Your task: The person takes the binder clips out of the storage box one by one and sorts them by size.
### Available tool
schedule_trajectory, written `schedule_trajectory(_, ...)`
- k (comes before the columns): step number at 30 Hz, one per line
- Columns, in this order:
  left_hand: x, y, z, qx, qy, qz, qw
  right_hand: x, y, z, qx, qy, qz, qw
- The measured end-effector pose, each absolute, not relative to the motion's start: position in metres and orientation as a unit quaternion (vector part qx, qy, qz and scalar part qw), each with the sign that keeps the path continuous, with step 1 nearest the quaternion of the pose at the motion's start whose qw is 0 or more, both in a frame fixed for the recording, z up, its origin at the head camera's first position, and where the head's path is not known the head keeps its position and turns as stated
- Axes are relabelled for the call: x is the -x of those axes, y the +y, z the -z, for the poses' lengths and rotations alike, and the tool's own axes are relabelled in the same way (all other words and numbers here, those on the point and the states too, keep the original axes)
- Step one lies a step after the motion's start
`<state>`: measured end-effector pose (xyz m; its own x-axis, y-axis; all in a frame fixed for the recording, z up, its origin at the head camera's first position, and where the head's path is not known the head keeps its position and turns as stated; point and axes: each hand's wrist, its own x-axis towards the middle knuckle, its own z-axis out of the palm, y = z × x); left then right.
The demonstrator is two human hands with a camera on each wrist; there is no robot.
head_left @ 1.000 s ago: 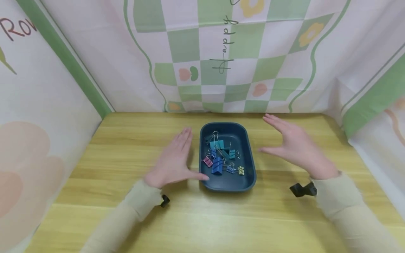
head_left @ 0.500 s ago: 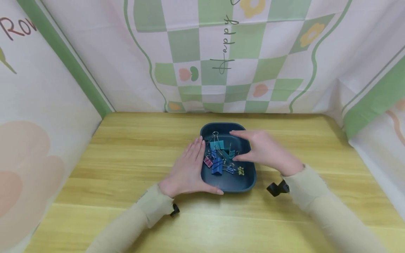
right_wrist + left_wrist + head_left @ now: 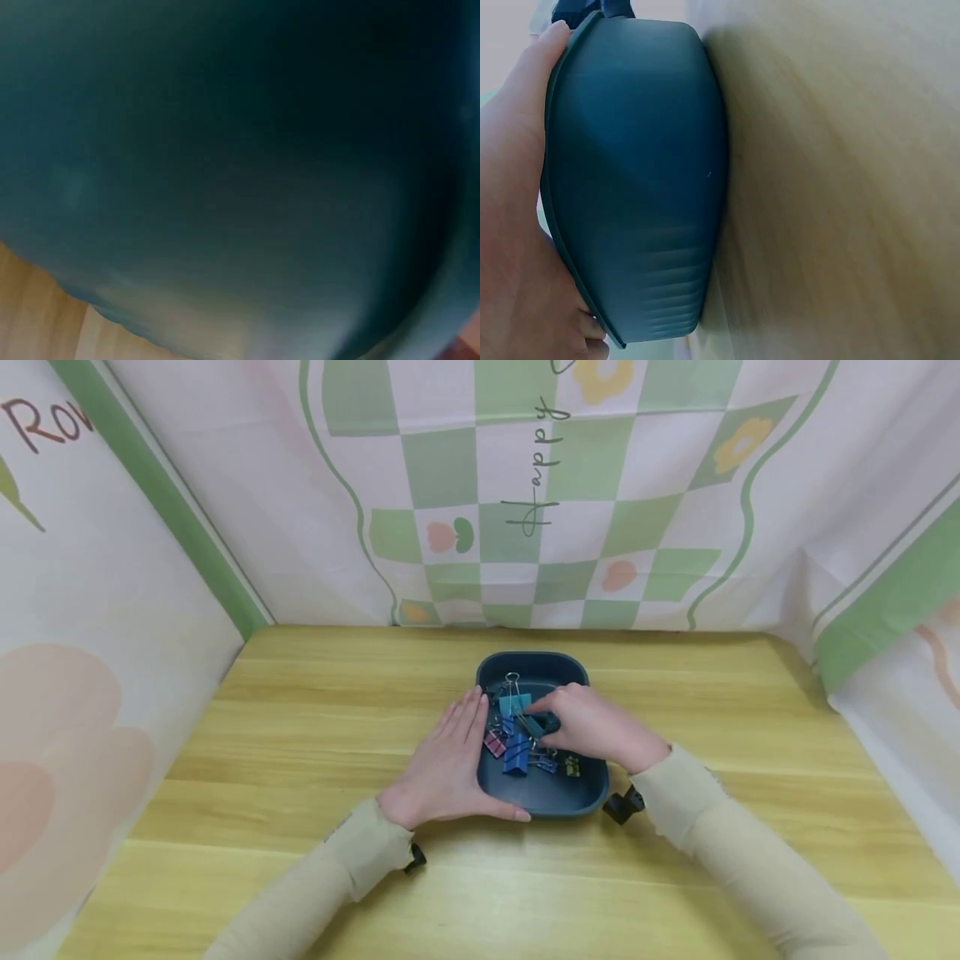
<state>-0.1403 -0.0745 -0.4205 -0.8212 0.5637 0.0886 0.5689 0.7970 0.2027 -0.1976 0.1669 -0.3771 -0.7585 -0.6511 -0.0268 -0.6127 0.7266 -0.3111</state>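
Note:
A dark blue tray [image 3: 551,802] holds several binder clips of different colours and sizes. My left hand [image 3: 444,768] rests against its left side, fingers straight along the wall and thumb along the front rim. In the left wrist view, that thumb [image 3: 536,71] lies at the tray's rim [image 3: 547,150]. My right hand [image 3: 600,727] reaches into the tray over the right wall. Its index finger and thumb stand apart around a dark teal binder clip [image 3: 533,726]; contact is unclear. Beside them lie a light teal clip [image 3: 514,703] and a blue clip [image 3: 516,755].
A pink clip [image 3: 494,743], a small blue clip [image 3: 546,763] and a yellow clip [image 3: 572,767] also lie in the tray. The wooden table [image 3: 330,710] ends at a patterned cloth [image 3: 442,468] behind. The tray's outer wall [image 3: 187,187] fills most of the right wrist view.
My left hand has moved right onto the tray's side and then stayed there. From right of the tray, my right hand has come left into it, thumb and index finger drawing closer together.

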Motion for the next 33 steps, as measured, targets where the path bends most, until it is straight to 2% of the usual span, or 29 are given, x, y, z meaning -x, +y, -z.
schedule_trajectory(11, 0.139, -0.075, 0.420, 0.294, -0.949, 0.111, 0.003, 0.199, 0.173, 0.377, 0.336, 0.924, 0.171, 0.057)
schedule_trajectory(21, 0.139, -0.074, 0.419, 0.294, -0.950, 0.106, 0.001, 0.197, 0.185, 0.356, 0.335, 0.917, 0.217, -0.032)
schedule_trajectory(33, 0.139, -0.075, 0.418, 0.288, -0.950, 0.117, 0.000, 0.194, 0.209, 0.334, 0.289, 0.905, 0.296, -0.099)
